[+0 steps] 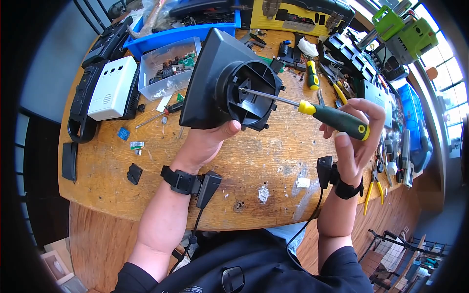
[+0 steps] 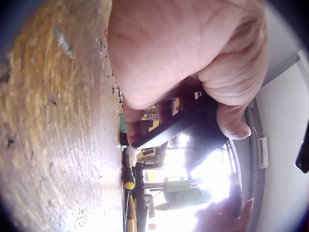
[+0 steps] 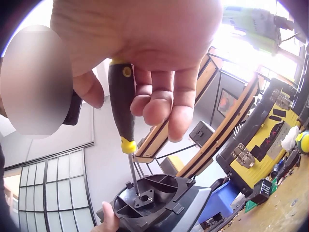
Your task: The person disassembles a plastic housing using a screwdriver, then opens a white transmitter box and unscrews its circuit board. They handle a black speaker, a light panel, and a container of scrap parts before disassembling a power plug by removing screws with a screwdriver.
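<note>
A black plastic housing (image 1: pixel 206 80), flared like a square funnel with a round ribbed collar (image 1: pixel 244 110), is held up over the workbench. My left hand (image 1: pixel 205 144) grips its lower side, the thumb in front and the fingers behind it, as the left wrist view shows. In my right hand (image 1: pixel 359 146) is a screwdriver (image 1: pixel 337 119) with a dark green and yellow handle, lying between thumb and fingers. Its shaft (image 3: pixel 133 171) reaches into the collar, the tip at a small central plate (image 3: pixel 144 200) with screw holes.
Left on the wooden bench (image 1: pixel 254 166) stand a white box (image 1: pixel 113 88) and a clear bin (image 1: pixel 151 88) of circuit boards. Behind are a blue tray (image 1: pixel 171 36) and a yellow toolbox (image 1: pixel 288 22). A second screwdriver (image 1: pixel 312 75), yellow-handled pliers (image 1: pixel 373 190) and a green drill press (image 1: pixel 413 39) are rightward.
</note>
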`<state>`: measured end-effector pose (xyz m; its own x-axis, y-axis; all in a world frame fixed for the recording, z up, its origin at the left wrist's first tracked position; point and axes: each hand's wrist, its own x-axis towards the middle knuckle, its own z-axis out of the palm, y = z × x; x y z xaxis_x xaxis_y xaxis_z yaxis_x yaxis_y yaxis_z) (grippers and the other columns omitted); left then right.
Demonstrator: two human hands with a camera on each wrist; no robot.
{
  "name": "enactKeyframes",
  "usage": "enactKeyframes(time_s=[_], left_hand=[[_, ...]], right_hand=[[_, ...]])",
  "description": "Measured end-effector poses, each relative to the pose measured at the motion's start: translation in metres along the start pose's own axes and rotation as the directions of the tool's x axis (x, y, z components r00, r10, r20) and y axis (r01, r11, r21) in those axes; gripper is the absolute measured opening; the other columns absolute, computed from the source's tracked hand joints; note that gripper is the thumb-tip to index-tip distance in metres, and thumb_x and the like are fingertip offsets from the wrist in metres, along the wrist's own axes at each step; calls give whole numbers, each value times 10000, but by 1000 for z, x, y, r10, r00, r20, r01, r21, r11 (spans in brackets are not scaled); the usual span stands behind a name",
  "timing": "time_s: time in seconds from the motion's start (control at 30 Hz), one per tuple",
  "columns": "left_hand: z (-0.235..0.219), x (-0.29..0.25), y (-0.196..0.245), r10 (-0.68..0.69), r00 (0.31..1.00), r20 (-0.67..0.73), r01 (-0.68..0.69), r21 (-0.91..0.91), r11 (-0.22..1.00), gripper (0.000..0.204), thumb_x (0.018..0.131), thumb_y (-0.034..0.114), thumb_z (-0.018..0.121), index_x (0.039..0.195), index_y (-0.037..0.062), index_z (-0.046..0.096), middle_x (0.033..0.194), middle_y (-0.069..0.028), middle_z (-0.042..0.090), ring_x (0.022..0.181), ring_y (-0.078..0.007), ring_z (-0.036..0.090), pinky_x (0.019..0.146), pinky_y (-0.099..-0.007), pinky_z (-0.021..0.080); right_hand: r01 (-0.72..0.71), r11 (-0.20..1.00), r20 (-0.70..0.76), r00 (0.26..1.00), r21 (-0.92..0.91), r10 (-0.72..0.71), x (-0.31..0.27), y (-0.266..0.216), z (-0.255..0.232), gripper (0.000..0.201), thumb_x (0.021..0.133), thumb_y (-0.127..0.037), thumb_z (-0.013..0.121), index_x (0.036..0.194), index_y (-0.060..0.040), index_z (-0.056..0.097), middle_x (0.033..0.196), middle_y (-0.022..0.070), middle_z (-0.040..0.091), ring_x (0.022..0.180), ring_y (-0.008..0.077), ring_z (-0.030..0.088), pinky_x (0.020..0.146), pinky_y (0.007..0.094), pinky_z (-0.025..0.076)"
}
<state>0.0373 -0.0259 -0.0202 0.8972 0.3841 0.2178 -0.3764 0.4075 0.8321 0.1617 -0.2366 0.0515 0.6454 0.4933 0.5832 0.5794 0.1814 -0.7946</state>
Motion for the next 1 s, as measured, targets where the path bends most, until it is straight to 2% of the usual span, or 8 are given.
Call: enactKeyframes(time_s=[0.1,0.37,0.4,0.47,0.6,0.87,0.9,1.0], left_hand=[[0,0,1,-7,1000,-2,7,-11,1000,640,746,163,765,1291,104,435,1241,-7,496,1148,-142,448,1003,-318,341],[1,1,1,2,1000,-4,-2,-23,1000,631,747,162,763,1286,107,441,1239,-2,497,1143,-141,449,1004,-316,338],[1,1,1,4,1000,-2,-4,-9,1000,634,746,164,764,1287,107,440,1242,-2,495,1145,-141,448,1006,-316,336],[1,1,0,7,1000,2,-7,6,1000,637,745,166,765,1289,107,439,1244,-3,494,1147,-142,447,1007,-316,334],[0,1,1,-2,1000,-5,2,-6,1000,656,739,171,769,1297,106,431,1252,-5,490,1156,-143,442,1010,-317,332],[0,2,0,7,1000,10,-7,-9,1000,655,743,165,764,1302,106,428,1262,-7,486,1163,-145,439,1015,-320,328],[0,1,0,-4,1000,6,4,-17,1000,653,742,164,764,1300,106,430,1262,-7,487,1164,-146,439,1015,-321,329],[-1,0,0,-17,1000,-1,17,-24,1000,647,742,162,764,1296,105,434,1259,-7,490,1164,-147,440,1014,-321,331]], right_hand=[[0,1000,24,1000,21,0,-2,-1,-2,391,752,-68,654,1068,34,446,940,97,509,834,149,545,786,255,418],[2,961,87,996,-278,23,-3,6,-12,390,745,-58,668,1064,38,463,951,98,521,844,141,534,768,255,431],[1,960,86,996,-279,24,-2,5,-9,390,745,-58,668,1064,38,463,951,98,521,844,141,534,768,255,431],[80,997,-8,997,-5,-80,-1,2,-1,378,738,-67,690,1034,44,484,955,102,525,853,143,536,775,244,431],[34,999,-28,999,-20,-34,-4,0,0,356,742,-75,696,1011,47,497,958,105,527,856,143,540,780,234,429],[7,947,140,989,-322,40,1,-6,-10,365,749,-64,685,1030,52,483,991,118,532,808,154,577,722,251,456],[7,947,139,989,-323,40,1,-5,-8,365,749,-64,685,1030,52,483,991,118,532,808,154,577,722,251,456],[80,996,68,995,-36,-78,0,-2,-1,382,750,-67,680,1048,49,469,992,115,528,815,154,576,728,255,456]])
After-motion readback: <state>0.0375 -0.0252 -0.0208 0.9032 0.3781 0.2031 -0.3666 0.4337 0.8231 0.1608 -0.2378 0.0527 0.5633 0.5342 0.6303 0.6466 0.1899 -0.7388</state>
